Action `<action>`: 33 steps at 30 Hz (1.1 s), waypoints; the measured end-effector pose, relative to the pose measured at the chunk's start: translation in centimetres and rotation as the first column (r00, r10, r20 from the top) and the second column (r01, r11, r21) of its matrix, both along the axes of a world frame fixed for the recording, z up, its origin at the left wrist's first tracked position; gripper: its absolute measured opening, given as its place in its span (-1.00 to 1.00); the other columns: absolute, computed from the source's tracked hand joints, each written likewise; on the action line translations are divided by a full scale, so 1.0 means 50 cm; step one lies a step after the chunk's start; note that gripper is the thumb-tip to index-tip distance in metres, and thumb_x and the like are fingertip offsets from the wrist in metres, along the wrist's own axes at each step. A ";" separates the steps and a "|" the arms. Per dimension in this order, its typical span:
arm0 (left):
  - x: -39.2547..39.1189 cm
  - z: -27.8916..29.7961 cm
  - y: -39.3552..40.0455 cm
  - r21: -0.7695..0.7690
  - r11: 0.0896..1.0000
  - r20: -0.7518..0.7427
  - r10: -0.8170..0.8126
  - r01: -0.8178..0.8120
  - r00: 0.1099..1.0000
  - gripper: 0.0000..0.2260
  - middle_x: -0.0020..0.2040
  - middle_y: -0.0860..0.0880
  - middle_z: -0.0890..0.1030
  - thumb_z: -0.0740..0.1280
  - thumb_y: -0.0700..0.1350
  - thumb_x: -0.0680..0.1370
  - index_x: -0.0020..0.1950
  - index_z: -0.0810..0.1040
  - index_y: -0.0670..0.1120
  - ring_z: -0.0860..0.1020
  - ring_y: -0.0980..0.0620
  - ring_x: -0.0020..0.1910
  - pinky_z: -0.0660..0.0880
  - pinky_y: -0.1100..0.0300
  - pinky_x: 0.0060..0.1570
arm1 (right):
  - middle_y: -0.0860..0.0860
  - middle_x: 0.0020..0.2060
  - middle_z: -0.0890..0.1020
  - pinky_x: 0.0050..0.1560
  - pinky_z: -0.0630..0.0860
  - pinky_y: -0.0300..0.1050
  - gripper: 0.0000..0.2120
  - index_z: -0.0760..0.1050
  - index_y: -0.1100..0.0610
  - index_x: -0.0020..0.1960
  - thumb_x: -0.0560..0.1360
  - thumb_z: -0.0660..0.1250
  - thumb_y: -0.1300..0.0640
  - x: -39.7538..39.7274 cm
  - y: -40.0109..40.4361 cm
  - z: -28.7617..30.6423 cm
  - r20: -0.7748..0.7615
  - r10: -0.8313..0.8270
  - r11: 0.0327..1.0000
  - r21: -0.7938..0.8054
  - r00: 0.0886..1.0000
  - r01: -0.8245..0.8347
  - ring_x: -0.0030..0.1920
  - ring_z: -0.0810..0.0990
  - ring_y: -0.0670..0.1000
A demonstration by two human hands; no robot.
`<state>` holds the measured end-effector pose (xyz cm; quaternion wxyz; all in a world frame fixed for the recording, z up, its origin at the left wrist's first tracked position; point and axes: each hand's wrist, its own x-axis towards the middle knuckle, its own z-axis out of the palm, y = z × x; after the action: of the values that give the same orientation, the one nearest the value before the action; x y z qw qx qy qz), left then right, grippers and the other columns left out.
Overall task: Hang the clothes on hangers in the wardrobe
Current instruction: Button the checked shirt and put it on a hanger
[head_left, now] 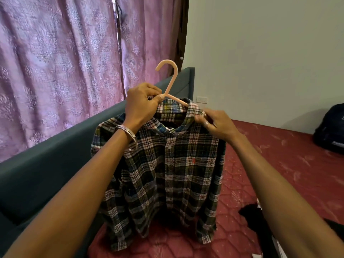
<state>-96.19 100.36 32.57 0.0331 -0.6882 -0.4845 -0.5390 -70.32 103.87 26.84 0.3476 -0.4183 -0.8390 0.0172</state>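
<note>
A dark plaid shirt (pixel 167 174) hangs in the air over the bed on a pale pink plastic hanger (pixel 171 79), whose hook points up and to the left. My left hand (pixel 141 107) grips the hanger at the base of its hook, together with the left side of the collar. My right hand (pixel 217 125) pinches the shirt's right shoulder and collar edge over the hanger's arm. The hanger's arms are mostly hidden inside the shirt. No wardrobe is in view.
A red quilted mattress (pixel 279 164) lies below, with a dark teal headboard (pixel 55 164) on the left and pink curtains (pixel 55 71) behind it. Black clothing (pixel 251 215) lies at the lower right, and a dark bag (pixel 331 127) sits at the far right.
</note>
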 end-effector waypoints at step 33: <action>-0.049 -0.027 -0.083 -0.107 0.979 -0.145 -0.190 0.176 0.971 -0.61 0.08 -0.01 0.53 0.43 0.12 0.40 0.15 0.61 -0.06 0.45 0.14 0.03 0.39 0.29 0.06 | 0.24 -0.20 0.68 -0.12 0.64 -0.05 -0.85 0.57 0.35 -0.08 0.53 0.35 0.24 -0.209 -0.103 0.160 -0.590 0.135 0.936 -0.189 0.796 -0.299 -0.18 0.70 0.11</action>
<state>-98.67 96.22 31.22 -0.0115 -0.7704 -0.4396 -0.4615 -80.75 98.73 34.84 0.5160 -0.3378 -0.7294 0.2960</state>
